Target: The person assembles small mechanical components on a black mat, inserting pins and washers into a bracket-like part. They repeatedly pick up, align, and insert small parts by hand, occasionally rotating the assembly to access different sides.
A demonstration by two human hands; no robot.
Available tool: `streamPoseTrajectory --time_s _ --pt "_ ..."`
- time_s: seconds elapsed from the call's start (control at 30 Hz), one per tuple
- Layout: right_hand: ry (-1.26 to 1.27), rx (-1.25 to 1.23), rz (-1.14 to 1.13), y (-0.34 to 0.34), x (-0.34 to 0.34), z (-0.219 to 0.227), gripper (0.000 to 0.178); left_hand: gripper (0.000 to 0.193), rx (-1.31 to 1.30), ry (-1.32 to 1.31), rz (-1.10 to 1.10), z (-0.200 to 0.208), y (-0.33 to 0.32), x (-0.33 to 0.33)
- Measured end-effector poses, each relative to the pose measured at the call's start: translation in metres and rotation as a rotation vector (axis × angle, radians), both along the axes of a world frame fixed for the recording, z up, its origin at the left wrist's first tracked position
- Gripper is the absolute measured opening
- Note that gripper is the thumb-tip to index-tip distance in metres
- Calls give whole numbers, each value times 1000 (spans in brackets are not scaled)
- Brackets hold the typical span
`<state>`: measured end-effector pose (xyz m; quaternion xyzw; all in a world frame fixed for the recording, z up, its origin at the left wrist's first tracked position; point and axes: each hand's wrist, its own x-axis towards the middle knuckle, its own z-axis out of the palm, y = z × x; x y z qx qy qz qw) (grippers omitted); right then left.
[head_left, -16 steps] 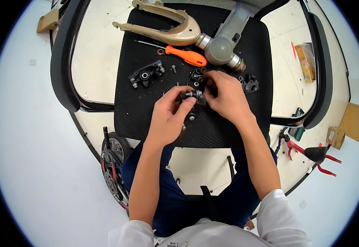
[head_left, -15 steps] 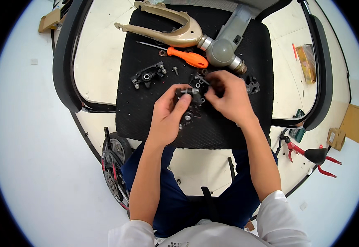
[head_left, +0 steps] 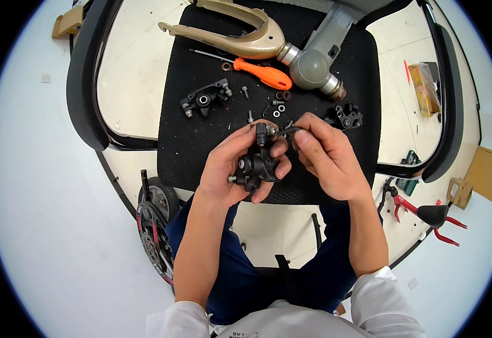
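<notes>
My left hand (head_left: pixel 223 163) is closed around a black disc brake caliper (head_left: pixel 257 163), fingers curled under it. A silver bolt end (head_left: pixel 271 130) sticks out at the caliper's upper right. In my right hand (head_left: pixel 330 155), thumb and fingers pinch a thin dark hex key (head_left: pixel 287 131). Its tip reaches that bolt end; whether it sits in the bolt I cannot tell. Beyond my hands lie loose bolts and washers (head_left: pixel 276 114). A second black caliper (head_left: pixel 203 100) rests to the left, and another black caliper part (head_left: pixel 347 116) to the right.
The work lies on a black chair seat (head_left: pixel 189 160) between two armrests. An orange-handled screwdriver (head_left: pixel 265 74), a beige fork (head_left: pixel 263 42) and a grey joint tube (head_left: pixel 310 70) occupy its far side. A wheeled frame (head_left: pixel 155 225) stands left; a red-handled part (head_left: pixel 432 214) is on the right.
My left hand has turned the caliper so more of it shows. My right hand has drawn nearer to me and brought the hex key from the loose hardware to the caliper's bolt end.
</notes>
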<state>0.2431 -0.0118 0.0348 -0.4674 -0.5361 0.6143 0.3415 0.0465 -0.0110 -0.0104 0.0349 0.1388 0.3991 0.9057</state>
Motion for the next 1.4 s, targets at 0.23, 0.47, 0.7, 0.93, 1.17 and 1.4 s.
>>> streamPoseTrajectory --time_s 0.23,0.47,0.7,0.93,1.17,1.4 --pt "-357 354 -14 -1 -5 -2 8 35 -9 46 -5 3 -1 1" --pt "-545 459 87 3 0 -7 10 35 -27 51 -45 0 -3 -2" --pt "-372 311 90 -5 -15 -11 6 32 36 193 -51 -1 1 -12" --pt "-118 118 74 -6 -11 -9 11 30 37 229 -30 12 0 -10" --pt "-457 305 189 0 3 3 8 29 -18 12 -133 0 -2 -15" --pt "-667 659 230 3 9 -2 16 27 -49 -58 -161 -2 -4 -12"
